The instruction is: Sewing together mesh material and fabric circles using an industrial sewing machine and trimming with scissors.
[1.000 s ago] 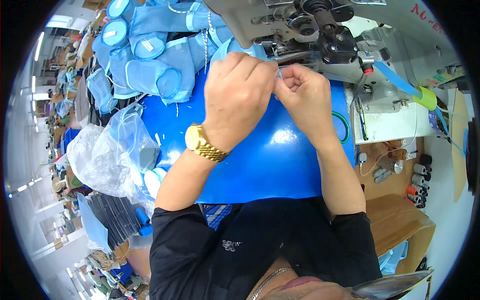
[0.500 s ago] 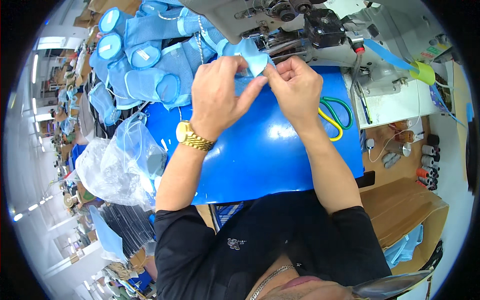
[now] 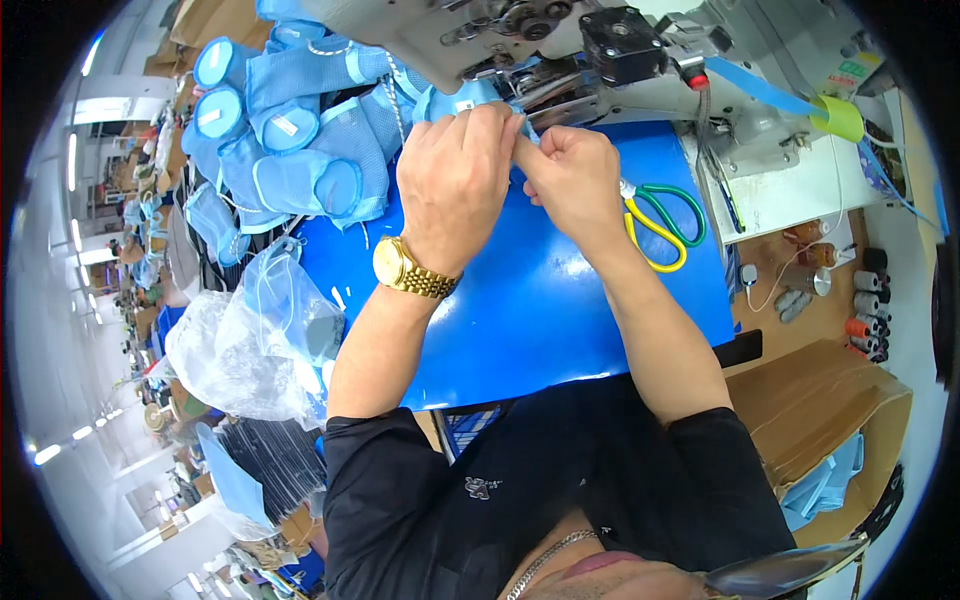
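Observation:
My left hand (image 3: 455, 180), with a gold watch on its wrist, is closed over the edge of a light-blue fabric piece (image 3: 445, 103) just in front of the sewing machine (image 3: 400, 35). Beside it, my right hand (image 3: 570, 180) pinches the same fabric, with thumb and fingers pressed together. The two hands nearly touch, and they cover much of the piece. To the left lies a heap of blue mesh pouches (image 3: 280, 185) with round ends and white cords. Scissors (image 3: 655, 250) with yellow and green handles rest to the right of my right hand.
A blue work surface (image 3: 520, 310) spreads beneath my arms. Clear plastic bags (image 3: 235, 345) lie at its left edge. A cardboard box (image 3: 820, 420) with blue fabric inside stands at lower right. Several thread spools (image 3: 868, 310) line the right side. A blue strip (image 3: 765, 88) hangs by the machine.
My left hand has turned knuckles-up and closed in toward my right hand, and its fingers now cover more of the fabric. My right hand has shifted slightly left. The whole view has moved a little.

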A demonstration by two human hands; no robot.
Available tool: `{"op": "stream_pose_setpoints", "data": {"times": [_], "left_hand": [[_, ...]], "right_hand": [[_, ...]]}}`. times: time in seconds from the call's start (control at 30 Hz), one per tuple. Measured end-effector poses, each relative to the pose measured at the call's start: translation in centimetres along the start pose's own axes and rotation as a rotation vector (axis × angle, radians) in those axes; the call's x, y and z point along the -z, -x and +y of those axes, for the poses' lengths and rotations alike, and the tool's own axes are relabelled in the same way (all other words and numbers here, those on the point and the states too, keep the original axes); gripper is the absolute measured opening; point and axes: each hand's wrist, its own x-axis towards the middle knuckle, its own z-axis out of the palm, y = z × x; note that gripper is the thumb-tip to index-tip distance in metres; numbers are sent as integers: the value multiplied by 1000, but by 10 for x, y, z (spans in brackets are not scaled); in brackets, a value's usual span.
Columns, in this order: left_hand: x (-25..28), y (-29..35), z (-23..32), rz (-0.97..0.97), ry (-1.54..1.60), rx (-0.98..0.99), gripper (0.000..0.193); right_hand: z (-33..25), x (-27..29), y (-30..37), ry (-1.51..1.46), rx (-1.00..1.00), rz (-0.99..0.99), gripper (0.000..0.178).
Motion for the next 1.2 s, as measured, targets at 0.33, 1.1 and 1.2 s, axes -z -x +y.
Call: {"op": "stream_pose_setpoints", "data": {"times": [0.33,1.1,1.2], "left_hand": [[5,8,8,-126,38,78,14],[3,11,3,40,81,36,17],[4,8,5,17,73,36,16]], "right_hand": [[-3,14,0,505,406,86,21],[5,29,-7,121,330,-255,22],[8,28,-6,27,270,-269,23]]}}
